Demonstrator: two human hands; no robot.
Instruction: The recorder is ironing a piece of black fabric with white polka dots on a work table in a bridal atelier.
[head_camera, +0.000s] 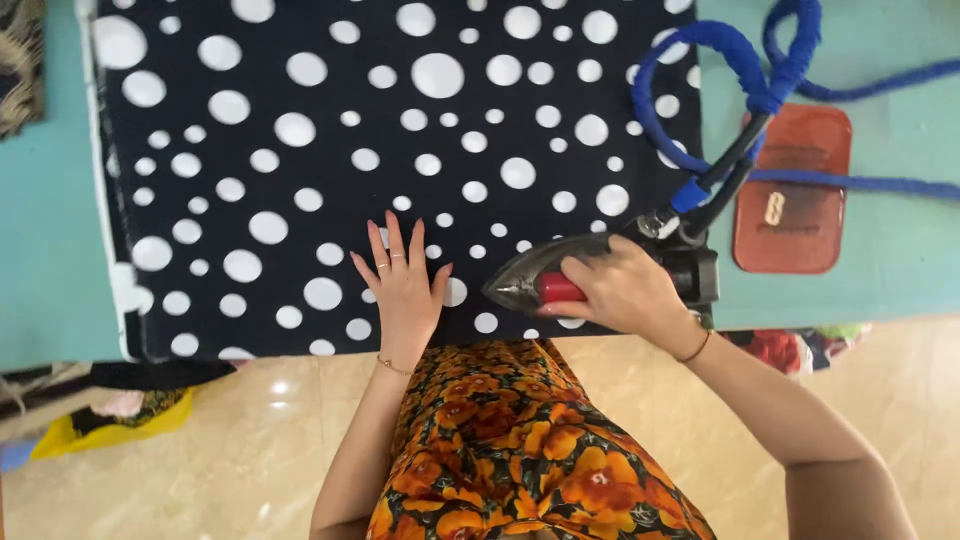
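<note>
A black cloth with white dots (330, 130) lies spread on a teal table (45, 250). My left hand (402, 285) rests flat on the cloth near its front edge, fingers apart and pointing away from me. My right hand (622, 290) grips the red handle of a dark metal iron (535, 278), which sits on the cloth with its tip pointing left, a short gap from my left hand. A blue-wrapped cord (720, 60) runs from the iron's back up and to the right.
A brown iron rest pad (795, 190) lies on the table to the right of the iron. Below the table edge is a shiny tiled floor (230, 460) with a yellow bag and cloth scraps (110, 420) at left.
</note>
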